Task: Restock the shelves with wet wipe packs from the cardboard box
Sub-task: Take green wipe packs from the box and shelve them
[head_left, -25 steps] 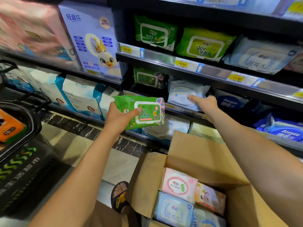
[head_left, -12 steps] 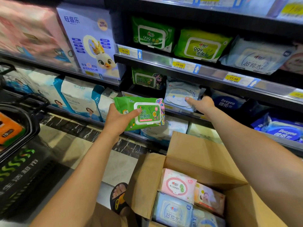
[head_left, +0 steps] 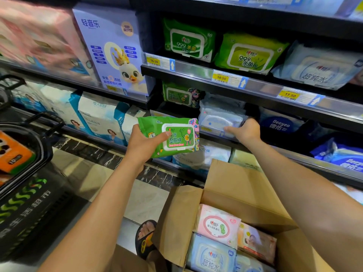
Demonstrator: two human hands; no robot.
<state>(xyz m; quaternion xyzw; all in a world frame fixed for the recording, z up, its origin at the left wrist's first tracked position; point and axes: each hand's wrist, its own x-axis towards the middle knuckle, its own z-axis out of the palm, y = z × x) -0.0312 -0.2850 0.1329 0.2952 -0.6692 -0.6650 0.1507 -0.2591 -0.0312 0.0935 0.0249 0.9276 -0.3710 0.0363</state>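
Shop aisle, dark metal shelves (head_left: 261, 90) carrying yellow price tags. Person's left hand (head_left: 144, 143) grips a green plastic wet wipe pack (head_left: 176, 137) by its left end, thumb across the front, in the air before the middle shelf. Their right hand (head_left: 246, 131) clasps a pale white wipe pack (head_left: 220, 119) lying on that shelf. Below, an open brown cardboard box (head_left: 237, 185) holds a pink pack (head_left: 218, 224) and a blue pack (head_left: 210, 254).

Two hands out there: left hand (head_left: 145, 142), right hand (head_left: 244, 131). One green pack (head_left: 176, 136) held in the left, one white pack (head_left: 220, 118) held by the right. One cardboard box (head_left: 235, 185) near right, four packs showing inside: one pink pack (head_left: 218, 224), one baby-picture pack (head_left: 257, 242), two pale blue packs (head_left: 210, 256) (head_left: 249, 265). Three yellow price tags (head_left: 154, 61) (head_left: 221, 77) (head_left: 290, 94) on the far shelf rail (head_left: 265, 89).
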